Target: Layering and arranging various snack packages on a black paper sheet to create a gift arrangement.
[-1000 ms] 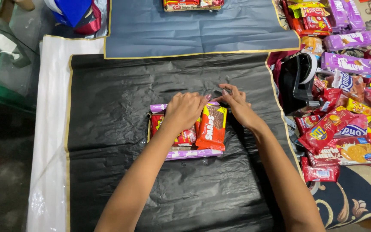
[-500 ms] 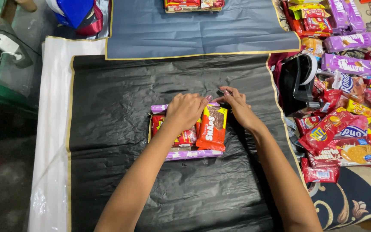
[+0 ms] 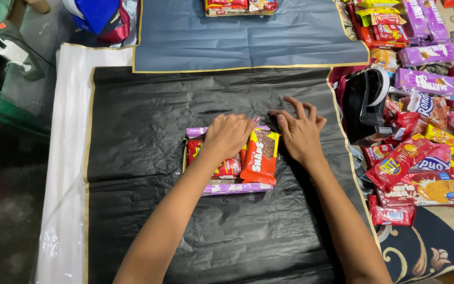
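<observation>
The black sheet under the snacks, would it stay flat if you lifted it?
Probably not. The black sheet is wrinkled and shiny, so it likely flops and crinkles. It looks thin, probably light. The snack packets under the left hand would likely slide off.

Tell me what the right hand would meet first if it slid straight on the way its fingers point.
Probably nothing soon: the right hand points up-frame over bare black wrapping sheet; next comes the blue-grey sheet edge.
</observation>
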